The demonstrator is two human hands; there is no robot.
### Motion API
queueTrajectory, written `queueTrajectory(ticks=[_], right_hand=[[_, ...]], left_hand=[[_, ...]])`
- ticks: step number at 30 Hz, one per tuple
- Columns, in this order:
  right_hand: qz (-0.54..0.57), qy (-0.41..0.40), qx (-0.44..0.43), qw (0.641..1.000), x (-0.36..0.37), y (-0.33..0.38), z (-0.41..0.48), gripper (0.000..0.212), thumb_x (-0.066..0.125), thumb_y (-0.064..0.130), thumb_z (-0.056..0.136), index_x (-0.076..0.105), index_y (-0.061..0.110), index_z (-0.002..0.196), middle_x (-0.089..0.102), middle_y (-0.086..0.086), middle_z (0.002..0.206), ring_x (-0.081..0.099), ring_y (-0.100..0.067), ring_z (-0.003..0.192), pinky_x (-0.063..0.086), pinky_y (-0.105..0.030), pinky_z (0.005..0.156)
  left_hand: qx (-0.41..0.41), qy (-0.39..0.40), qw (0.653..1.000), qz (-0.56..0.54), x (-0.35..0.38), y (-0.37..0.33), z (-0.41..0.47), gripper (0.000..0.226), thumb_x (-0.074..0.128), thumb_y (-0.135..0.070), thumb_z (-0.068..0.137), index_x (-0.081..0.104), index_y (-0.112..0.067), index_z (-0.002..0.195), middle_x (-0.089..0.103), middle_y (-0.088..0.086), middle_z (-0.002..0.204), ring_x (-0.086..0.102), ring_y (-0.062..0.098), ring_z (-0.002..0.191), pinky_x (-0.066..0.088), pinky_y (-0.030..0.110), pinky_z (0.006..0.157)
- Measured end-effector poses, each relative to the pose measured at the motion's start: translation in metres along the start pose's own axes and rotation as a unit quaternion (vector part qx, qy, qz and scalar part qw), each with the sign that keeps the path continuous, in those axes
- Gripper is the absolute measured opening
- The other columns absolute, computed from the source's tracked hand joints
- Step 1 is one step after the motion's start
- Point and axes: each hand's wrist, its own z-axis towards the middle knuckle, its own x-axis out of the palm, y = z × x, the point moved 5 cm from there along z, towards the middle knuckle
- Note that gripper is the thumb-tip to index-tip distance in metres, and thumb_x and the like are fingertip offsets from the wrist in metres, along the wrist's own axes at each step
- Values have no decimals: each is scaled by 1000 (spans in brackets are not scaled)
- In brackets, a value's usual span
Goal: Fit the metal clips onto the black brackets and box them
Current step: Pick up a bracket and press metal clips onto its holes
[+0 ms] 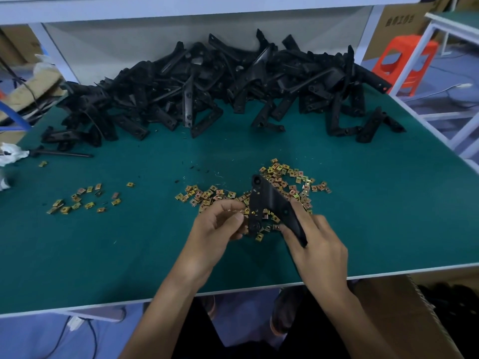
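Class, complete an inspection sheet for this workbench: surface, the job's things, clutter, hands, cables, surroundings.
Surface: green mat, small black specks.
Job's things: bracket heap at back; loose clips centre and left.
Clutter: white wrapping and black rod, left edge.
Hands: right hand grips a bracket; left hand pinches a clip against it.
Cables: white cable on floor, right; dark cable under bench.
Surroundings: orange stool, cardboard box under front edge.

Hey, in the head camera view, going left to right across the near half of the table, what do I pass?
Small scatter of metal clips → left hand → black bracket → right hand. The larger clip pile overlaps the hands and bracket, so it is left out.
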Motion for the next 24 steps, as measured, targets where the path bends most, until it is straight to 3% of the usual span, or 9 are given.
queueTrajectory(ticks=[2,7,12,20,24], right_hand=[[5,0,2,1000,0,0,0,58,74,39,88,57,28,141,56,1,89,61,-24,71,47,-34,49],[7,-4,-1,1000,0,0,0,58,77,36,87,58,27,141,56,2,90,60,-23,71,47,-34,49],[7,-8,-23,1000,0,1,0,58,78,36,86,59,26,140,55,3,87,57,-20,66,43,-31,46],[0,-12,-37,999,2,-3,0,52,67,44,88,61,29,138,55,8,88,57,-19,68,38,-27,47],[3,-10,-39,999,2,-4,0,51,64,44,89,61,30,138,58,8,90,58,-19,71,40,-28,46]], left_hand=[[3,3,1000,-1,2,-2,0,37,55,-2,101,79,-31,95,69,-7,76,62,7,72,52,17,68],[3,-4,1000,-12,1,-3,2,28,61,-1,97,71,-23,111,70,-6,77,64,4,71,51,16,66],[13,-13,1000,5,-3,-7,3,29,69,-3,92,71,-25,110,73,-1,80,66,3,75,49,12,68],[18,67,993,97,1,-20,9,43,74,-13,85,62,-32,121,68,-5,69,63,3,67,46,12,65],[11,89,984,153,8,-22,12,49,72,-6,89,57,-34,125,66,-3,67,61,10,70,46,26,72]])
